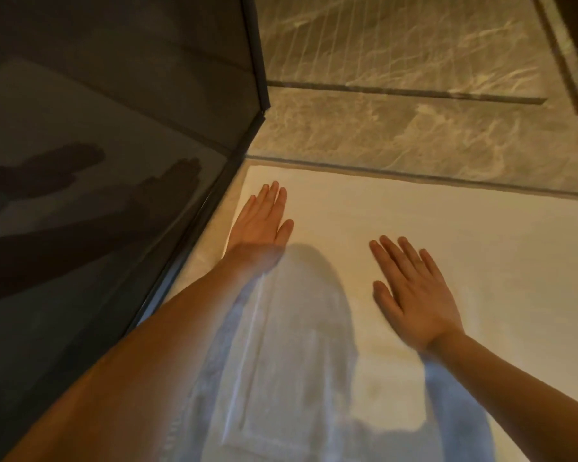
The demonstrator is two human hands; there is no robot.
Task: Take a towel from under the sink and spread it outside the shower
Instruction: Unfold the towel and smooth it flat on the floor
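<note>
A white towel (447, 235) lies flat on the floor beside the shower. Its far edge runs along a dark line in the marble floor, and its left edge lies near the dark shower frame. My left hand (262, 218) rests palm down on the towel's far left corner with fingers straight and together. My right hand (411, 291) lies flat on the towel's middle, fingers spread. My shadow falls across the near part of the towel, where a raised border band shows.
A dark glass shower panel (97, 161) with a black frame (259, 61) stands at the left, reflecting my arms. Veined marble floor (397, 128) stretches beyond the towel, crossed by a dark drain slot (414, 92). A brown strip (561, 55) stands at the far right.
</note>
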